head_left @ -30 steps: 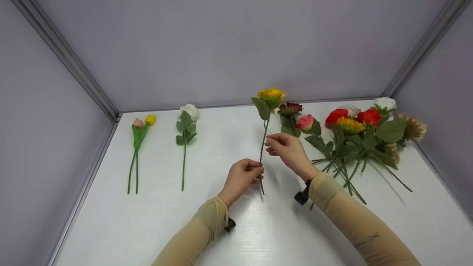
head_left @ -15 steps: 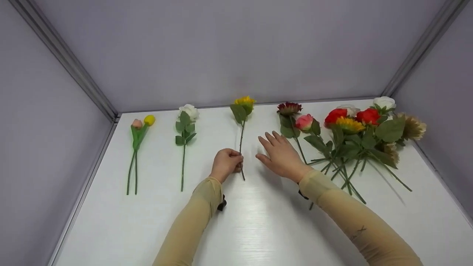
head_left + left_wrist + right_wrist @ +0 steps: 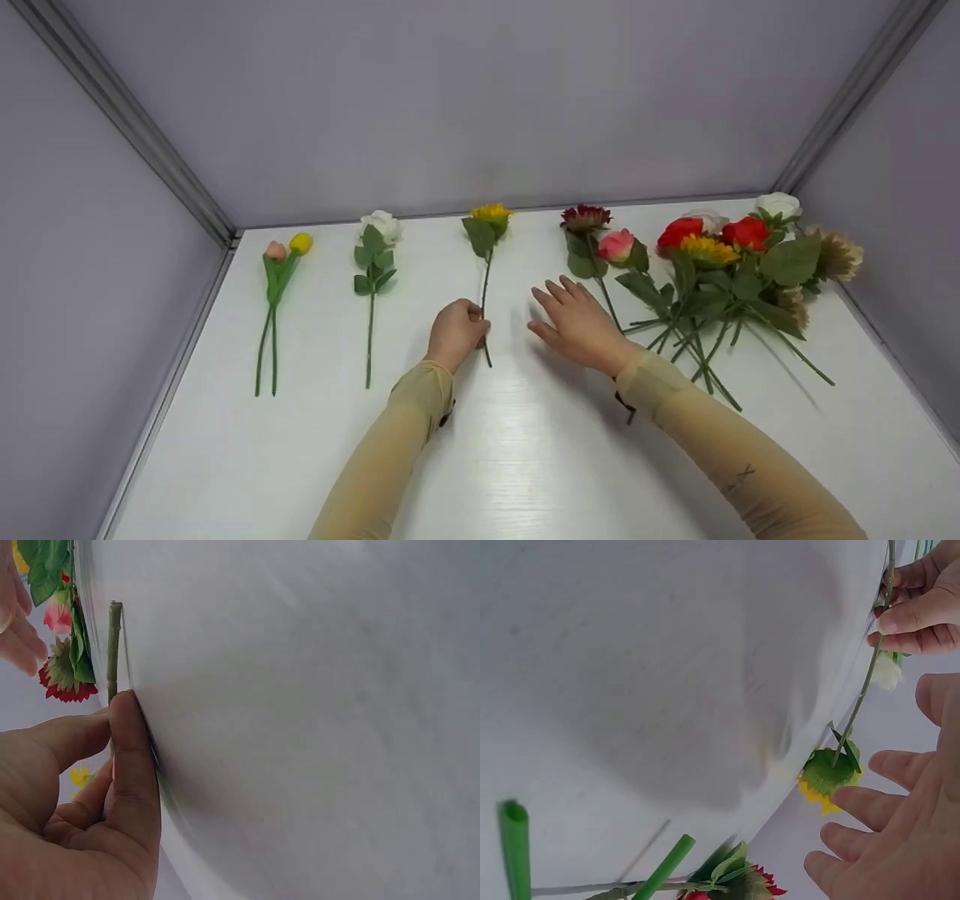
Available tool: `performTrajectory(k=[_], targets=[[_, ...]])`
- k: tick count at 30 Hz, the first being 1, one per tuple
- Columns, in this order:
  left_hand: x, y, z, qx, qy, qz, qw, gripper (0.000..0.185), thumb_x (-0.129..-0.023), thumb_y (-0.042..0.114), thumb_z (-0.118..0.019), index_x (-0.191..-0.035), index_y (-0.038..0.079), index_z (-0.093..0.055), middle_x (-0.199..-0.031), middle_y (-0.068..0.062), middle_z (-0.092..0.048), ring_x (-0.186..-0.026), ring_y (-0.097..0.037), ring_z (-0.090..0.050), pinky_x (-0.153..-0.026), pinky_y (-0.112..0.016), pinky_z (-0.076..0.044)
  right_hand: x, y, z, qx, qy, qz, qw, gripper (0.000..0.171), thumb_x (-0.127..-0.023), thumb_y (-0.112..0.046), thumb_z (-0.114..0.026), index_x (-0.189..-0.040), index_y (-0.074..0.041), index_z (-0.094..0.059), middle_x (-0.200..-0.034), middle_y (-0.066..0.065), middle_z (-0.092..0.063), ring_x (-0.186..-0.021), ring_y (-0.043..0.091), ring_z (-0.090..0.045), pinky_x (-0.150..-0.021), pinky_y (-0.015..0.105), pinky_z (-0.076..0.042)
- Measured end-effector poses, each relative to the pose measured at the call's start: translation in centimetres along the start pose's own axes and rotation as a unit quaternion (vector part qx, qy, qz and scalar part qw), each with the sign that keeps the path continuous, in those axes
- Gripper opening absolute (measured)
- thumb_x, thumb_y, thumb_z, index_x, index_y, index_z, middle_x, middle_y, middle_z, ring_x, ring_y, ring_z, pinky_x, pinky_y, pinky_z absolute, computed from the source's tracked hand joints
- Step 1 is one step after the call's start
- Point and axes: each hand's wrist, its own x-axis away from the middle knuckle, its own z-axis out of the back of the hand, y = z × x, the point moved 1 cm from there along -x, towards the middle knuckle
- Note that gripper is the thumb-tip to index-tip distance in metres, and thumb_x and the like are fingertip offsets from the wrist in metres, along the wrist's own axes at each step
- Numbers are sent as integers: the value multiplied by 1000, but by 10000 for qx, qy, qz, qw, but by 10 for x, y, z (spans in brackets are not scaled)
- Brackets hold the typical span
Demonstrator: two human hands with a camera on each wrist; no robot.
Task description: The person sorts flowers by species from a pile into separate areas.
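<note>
A yellow artificial sunflower (image 3: 491, 216) lies near the middle of the table, its head toward the back wall. My left hand (image 3: 454, 334) pinches its thin stem (image 3: 113, 652) low down, between thumb and fingers, right at the table top. To the right of it, my right hand (image 3: 579, 326) hovers palm down with fingers spread, holding nothing. In the right wrist view the sunflower head (image 3: 829, 774) appears beyond the right hand's fingers. Just past those fingers in the head view lies a dark red flower (image 3: 586, 218) with a long stem.
Pink and yellow tulips (image 3: 301, 244) lie at the left, with a white rose (image 3: 381, 226) between them and the sunflower. A pile at the right holds a pink rose (image 3: 616, 247), red flowers (image 3: 746, 234), another sunflower (image 3: 707, 251) and crossing stems. A wall (image 3: 480, 112) bounds the back.
The left hand has carried the sunflower leftward and down onto the table. The right hand has moved away from the stem, and its fingers have spread.
</note>
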Motion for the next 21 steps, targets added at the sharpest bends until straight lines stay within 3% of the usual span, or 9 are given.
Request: performTrajectory(k=[9,13,16,18,21], targets=[[2,-1,4,-351,-70,-130,9993,29,-96,13,-72,-118,-3,-64,-90,-8,-66,-71,-16,-67,-66,-30,-55,11,16,10,-294,496,-117,9983,54,-106,-40,-56,-144,-3,-56,-147,20,-54,-141,41,-41,-119,54,-29],[5,3,2,-998,203,-523,9934,39,-96,22,-74,-126,1,-64,-105,-10,-63,-89,-21,-66,-78,-35,-55,23,33,24,-910,980,-526,9896,39,-106,-32,-58,-133,-5,-66,-134,14,-64,-127,35,-54,-109,54,-42],[11,10,-3,-1467,339,-1185,9815,45,-98,27,-72,-135,5,-61,-124,-12,-59,-112,-26,-61,-92,-39,-53,36,52,38,-1480,1444,-998,9733,29,-106,-25,-58,-124,-6,-71,-121,11,-68,-112,30,-60,-97,50,-50],[17,17,-9,-1744,292,-1739,9688,46,-100,28,-70,-140,8,-58,-133,-12,-56,-122,-28,-56,-98,-41,-51,47,67,48,-1902,1714,-1422,9561,27,-106,-24,-56,-122,-7,-71,-115,9,-69,-100,27,-60,-86,45,-53],[31,30,-21,-2280,98,-2652,9368,49,-102,31,-66,-146,11,-54,-142,-9,-52,-133,-27,-49,-107,-40,-45,66,93,65,-2534,2117,-2099,9203,30,-107,-27,-52,-123,-8,-69,-113,8,-67,-91,22,-57,-73,33,-50]])
